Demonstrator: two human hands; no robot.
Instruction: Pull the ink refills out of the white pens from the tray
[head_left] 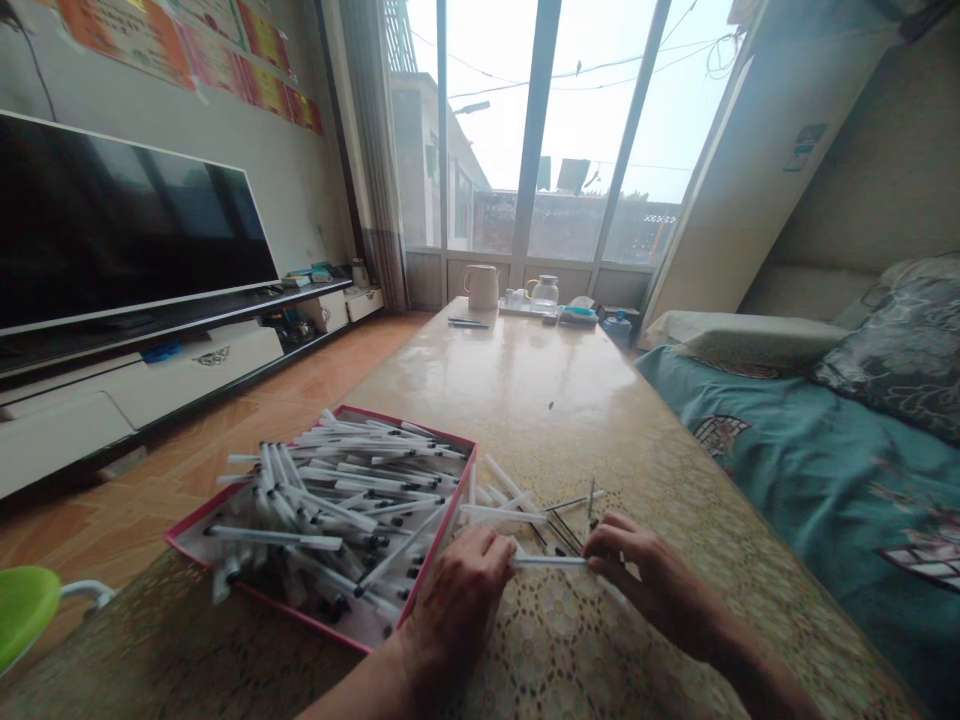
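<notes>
My left hand [457,590] and my right hand [637,575] hold one thin clear pen tube [551,561] between them, each pinching an end, just above the lace-covered table [600,420]. A shallow pink-rimmed tray [319,620] heaped with several white pens [337,500] lies directly left of my left hand. A few loose white barrels [502,513] and thin dark refills [566,535] lie on the table just beyond my fingers.
At the table's far end stand a white jug [481,286], a glass teapot [544,292] and small items. A teal-covered sofa [825,470] runs along the right. A television [112,220] on a low cabinet fills the left; a green stool [26,610] sits near left.
</notes>
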